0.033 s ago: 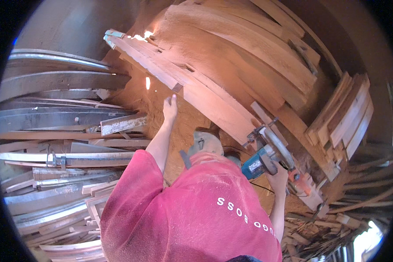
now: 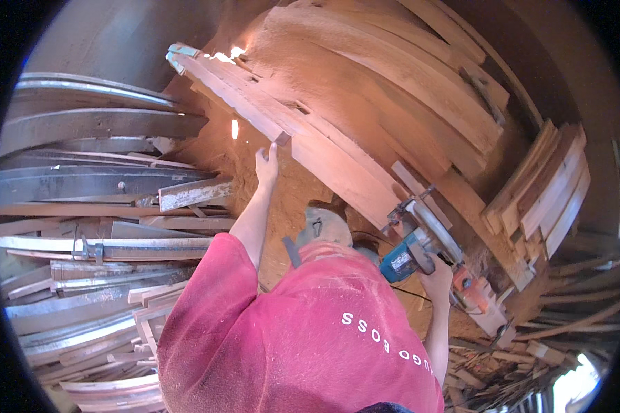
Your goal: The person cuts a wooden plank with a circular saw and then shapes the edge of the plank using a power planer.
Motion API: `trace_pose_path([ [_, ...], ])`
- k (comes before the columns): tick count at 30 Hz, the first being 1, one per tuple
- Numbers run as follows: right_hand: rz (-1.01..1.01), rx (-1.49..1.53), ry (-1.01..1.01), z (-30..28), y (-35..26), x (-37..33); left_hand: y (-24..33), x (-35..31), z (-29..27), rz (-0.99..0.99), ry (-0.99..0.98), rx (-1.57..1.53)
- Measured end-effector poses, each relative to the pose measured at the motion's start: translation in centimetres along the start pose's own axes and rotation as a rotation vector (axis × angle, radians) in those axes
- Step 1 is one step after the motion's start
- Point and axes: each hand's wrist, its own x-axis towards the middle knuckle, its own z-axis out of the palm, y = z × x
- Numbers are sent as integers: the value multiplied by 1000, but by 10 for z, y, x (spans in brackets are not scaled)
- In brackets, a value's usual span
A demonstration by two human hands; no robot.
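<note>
"While the long board (image 2: 337,171) is taken as the landmark, how is the saw listed?"

"Circular saw (image 2: 401,261), teal-bodied, one: seated at the board's right end. Its handle is enclosed by the curled fingers of the right hand (image 2: 436,277)."

"And the left hand (image 2: 266,167)?"

"Empty: held beside the board's left edge, thumb spread wide, one finger extended toward the end of a narrow strip (image 2: 244,105). Whether the strip is touched cannot be told. The strip is laid along the board's left part."

"Surroundings?"

"Stacked timber (image 2: 83,182), left of the board; stack of boards (image 2: 539,186), past its right end."

"Progress?"

"Judged to be partway. Done: the saw is set in place and gripped. Outstanding: the saw is not yet lifted clear of the board. Neither blade motion nor the length of any cut can be told."
</note>
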Motion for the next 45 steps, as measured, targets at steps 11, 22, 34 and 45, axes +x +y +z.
trace_pose_path([
  [11,-81,68,-111,9,45,73,54,73,26,-137,131,171],
  [22,-79,-14,-127,-27,130,45,107,-125,-41,-244,-379,-1102],
  [34,-195,-171,-180,-121,346,-62,149,-140,-135,217,-386,-1646],
  [45,129,-166,-216,-135,417,-98,161,-111,-131,210,-251,-1654],
])
